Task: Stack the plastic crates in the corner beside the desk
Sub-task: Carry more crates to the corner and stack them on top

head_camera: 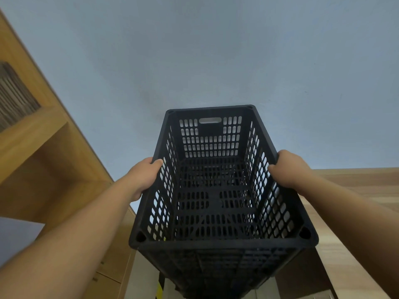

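Note:
A black perforated plastic crate (216, 199) fills the lower middle of the head view, open side up and empty. My left hand (144, 175) grips its left long rim, thumb inside the wall. My right hand (289, 167) grips the right long rim the same way. Below its near edge more black lattice (216, 275) shows, seemingly another crate under it; whether the two touch I cannot tell. The far short wall has a handle slot (210, 120).
A pale blue wall (205, 61) stands right behind the crate. A wooden shelf unit (43, 147) rises at the left. A wooden desk top (356, 201) lies at the right. Yellow and black tape (159, 290) shows on the floor below.

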`<state>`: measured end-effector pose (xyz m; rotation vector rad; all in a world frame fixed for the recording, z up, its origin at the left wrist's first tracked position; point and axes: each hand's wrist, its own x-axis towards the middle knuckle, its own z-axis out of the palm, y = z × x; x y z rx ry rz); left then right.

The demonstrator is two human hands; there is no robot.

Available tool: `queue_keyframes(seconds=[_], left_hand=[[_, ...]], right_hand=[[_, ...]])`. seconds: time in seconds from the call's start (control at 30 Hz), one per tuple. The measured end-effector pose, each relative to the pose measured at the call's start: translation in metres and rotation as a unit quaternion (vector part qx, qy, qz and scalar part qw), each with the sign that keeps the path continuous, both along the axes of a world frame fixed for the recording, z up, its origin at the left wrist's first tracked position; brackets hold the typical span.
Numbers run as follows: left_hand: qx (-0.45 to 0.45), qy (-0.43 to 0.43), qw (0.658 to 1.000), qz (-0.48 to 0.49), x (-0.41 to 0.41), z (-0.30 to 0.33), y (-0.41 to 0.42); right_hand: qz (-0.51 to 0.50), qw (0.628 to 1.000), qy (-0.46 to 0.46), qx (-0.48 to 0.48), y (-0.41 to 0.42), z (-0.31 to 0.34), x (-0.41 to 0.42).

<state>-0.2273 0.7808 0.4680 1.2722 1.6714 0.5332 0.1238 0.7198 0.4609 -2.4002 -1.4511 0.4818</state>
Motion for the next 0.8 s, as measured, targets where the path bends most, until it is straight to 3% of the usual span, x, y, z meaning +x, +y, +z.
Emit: queue_keyframes(seconds=[0.3,0.8], left_hand=[[-0.007,-0.047,0.998,0.034,-0.002,-0.004,-0.015],[0.019,-0.055,0.997,0.053,0.008,-0.005,-0.029]], right_hand=[[-0.009,0.998,0.024,-0.059,-0.051,0.002,-0.018],[-0.001,0.999,-0.028,-0.016,-0.075,-0.014,-0.014]])
